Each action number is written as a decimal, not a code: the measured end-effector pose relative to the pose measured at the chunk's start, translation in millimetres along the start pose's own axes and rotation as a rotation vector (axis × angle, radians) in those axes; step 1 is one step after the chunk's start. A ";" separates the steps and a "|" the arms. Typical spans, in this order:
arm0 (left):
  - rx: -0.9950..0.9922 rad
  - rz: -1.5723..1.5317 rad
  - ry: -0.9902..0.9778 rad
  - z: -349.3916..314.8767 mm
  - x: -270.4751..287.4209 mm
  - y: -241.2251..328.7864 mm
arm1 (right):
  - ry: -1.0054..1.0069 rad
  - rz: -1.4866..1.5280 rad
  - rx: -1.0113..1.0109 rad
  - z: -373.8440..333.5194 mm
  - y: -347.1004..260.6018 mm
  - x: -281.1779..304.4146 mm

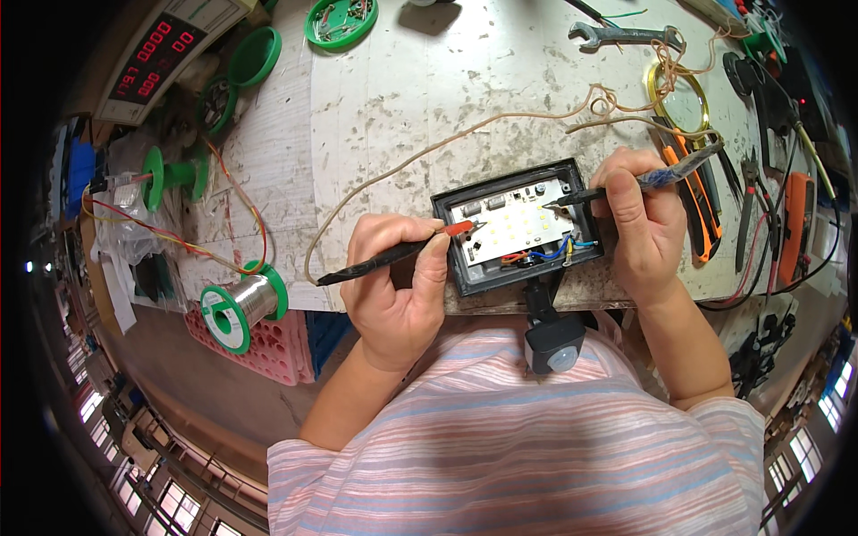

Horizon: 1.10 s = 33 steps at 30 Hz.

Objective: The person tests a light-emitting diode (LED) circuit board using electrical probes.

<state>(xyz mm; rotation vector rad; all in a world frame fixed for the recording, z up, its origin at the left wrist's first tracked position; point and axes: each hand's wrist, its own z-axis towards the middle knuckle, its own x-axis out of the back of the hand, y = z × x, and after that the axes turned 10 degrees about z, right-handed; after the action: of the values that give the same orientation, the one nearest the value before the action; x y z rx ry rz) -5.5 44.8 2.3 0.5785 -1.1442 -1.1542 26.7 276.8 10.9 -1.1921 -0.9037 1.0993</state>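
A black floodlight housing [445,243] lies open at the table's near edge. Inside it sits a white LED circuit board [508,234] with coloured wires at its lower right. A motion sensor [552,343] hangs from the housing's near side. My left hand [393,290] is closed on a black test probe [380,263] with a red front part, its tip at the board's left side. Closed around another black test probe [581,196], partly wrapped in blue, is my right hand [645,228]. That tip is at the board's upper right; whether either tip touches is too small to tell.
A solder spool [257,299] stands at the near left edge, below a meter with red digits [152,71]. Thin brown wire [420,147] crosses the table. To the right lie a utility knife [702,210], a magnifying glass [679,100] and a wrench [617,36].
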 end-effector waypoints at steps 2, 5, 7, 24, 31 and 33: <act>0.000 0.000 0.004 0.1 -0.4 0.2 | 0.006 -0.018 -0.013 -1.7 -2.2 0.9; -0.003 0.019 -0.001 0.9 0.1 1.1 | 0.001 -0.009 0.017 -2.4 -0.9 1.2; 0.002 0.032 -0.009 1.5 1.1 1.6 | -0.018 0.041 0.046 -2.2 1.4 1.6; 0.019 0.015 -0.064 3.3 5.2 0.4 | -0.090 0.088 0.030 1.4 1.6 5.1; -0.031 0.017 -0.084 7.3 6.0 -0.9 | -0.144 0.084 0.079 3.3 2.1 5.2; -0.057 0.068 -0.091 7.3 6.7 0.3 | -0.134 0.082 0.097 3.7 3.3 4.2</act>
<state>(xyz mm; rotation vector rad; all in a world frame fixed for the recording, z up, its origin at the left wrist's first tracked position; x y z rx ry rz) -12.3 40.1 7.9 0.4439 -1.1963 -1.1602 23.7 281.9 8.2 -1.0939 -0.8997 1.2873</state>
